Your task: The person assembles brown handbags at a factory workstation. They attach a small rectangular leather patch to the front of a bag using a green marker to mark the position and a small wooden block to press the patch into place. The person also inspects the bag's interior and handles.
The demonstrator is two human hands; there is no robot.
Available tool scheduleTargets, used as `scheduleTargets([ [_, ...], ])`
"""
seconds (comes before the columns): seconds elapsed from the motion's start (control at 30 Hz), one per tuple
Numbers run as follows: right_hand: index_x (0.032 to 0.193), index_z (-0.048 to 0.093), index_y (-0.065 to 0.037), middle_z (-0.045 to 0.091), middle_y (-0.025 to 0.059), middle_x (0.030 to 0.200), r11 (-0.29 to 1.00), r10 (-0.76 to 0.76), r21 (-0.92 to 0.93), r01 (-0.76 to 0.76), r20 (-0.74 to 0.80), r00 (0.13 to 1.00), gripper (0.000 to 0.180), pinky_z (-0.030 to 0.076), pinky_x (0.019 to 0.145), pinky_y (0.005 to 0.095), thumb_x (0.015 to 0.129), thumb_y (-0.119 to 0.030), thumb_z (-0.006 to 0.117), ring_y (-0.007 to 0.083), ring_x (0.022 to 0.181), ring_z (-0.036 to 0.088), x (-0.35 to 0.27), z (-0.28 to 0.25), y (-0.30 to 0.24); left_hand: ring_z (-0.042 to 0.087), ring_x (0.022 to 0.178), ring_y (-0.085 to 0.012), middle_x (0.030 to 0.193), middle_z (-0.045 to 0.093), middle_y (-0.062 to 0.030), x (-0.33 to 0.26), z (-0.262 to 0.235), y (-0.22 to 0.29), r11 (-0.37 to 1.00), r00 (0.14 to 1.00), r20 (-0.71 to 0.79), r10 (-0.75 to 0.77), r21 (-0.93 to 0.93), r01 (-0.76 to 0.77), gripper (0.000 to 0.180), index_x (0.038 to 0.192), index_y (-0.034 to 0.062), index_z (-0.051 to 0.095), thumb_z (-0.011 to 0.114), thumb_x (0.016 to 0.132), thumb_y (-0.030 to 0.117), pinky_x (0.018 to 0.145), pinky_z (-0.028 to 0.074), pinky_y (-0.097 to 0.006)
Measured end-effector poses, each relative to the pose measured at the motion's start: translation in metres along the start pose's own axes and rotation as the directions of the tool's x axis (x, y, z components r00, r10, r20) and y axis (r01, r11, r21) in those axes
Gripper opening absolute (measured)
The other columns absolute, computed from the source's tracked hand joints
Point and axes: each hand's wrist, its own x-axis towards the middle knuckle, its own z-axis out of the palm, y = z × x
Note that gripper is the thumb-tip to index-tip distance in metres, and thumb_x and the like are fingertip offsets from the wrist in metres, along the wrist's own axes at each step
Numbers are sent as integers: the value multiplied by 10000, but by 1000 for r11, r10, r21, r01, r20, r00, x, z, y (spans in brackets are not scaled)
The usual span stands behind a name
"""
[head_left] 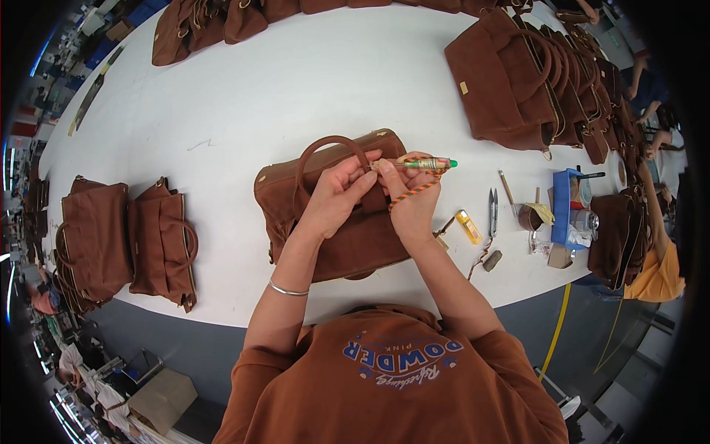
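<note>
A brown handbag [344, 244] lies on the white table in front of me, its rounded handle [302, 169] standing up. My left hand [334, 198] is at the right-hand foot of this handle, thumb and fingers pinched together there; whatever small piece they hold is hidden. My right hand [414, 211] grips a small screwdriver [431, 163] with a clear, green-ended handle. Its thin shaft points left to the left fingertips, and the tip cannot be made out. An orange-and-dark striped cord [414, 194] runs across the right hand.
Right of the bag lie a yellow lighter [468, 227], pointed metal tweezers [493, 212] and a stub-like grey-brown piece [492, 260]. Beyond stands a blue tray [566, 211]. Brown bags are stacked at left [96, 237] and far right [503, 89]. A person in a yellow top [654, 270] is at right.
</note>
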Motion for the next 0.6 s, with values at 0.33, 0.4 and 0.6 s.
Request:
scheduleTargets([
  [0.33, 957, 575, -12, 702, 44, 842, 998, 42, 40, -42, 6, 999, 108, 502, 599, 189, 931, -69, 662, 71, 735, 662, 0, -2, -5, 524, 830, 15, 1017, 676, 36, 0, -1, -1, 1000, 1000, 23, 10, -21, -10, 460, 1396, 31, 510, 608, 982, 206, 598, 347, -162],
  [0.4, 959, 575, -11, 701, 43, 842, 998, 48, 35, -49, 11, 999, 105, 503, 602, 191, 931, -67, 660, 71, 740, 663, 0, -3, -5, 527, 833, 14, 1016, 676, 36, 0, 0, -1, 1000, 1000, 25, 7, -20, -7, 462, 1398, 30, 508, 609, 982, 205, 597, 347, -161],
  [0.6, 944, 567, -9, 691, 50, 841, 997, 53, 53, -54, 34, 998, 91, 512, 613, 197, 926, -35, 653, 80, 749, 660, 1, -2, -8, 527, 835, 14, 1011, 675, 40, 0, 1, 1, 1000, 1000, 24, 4, -13, -4, 465, 1400, 29, 505, 608, 981, 200, 595, 344, -156],
])
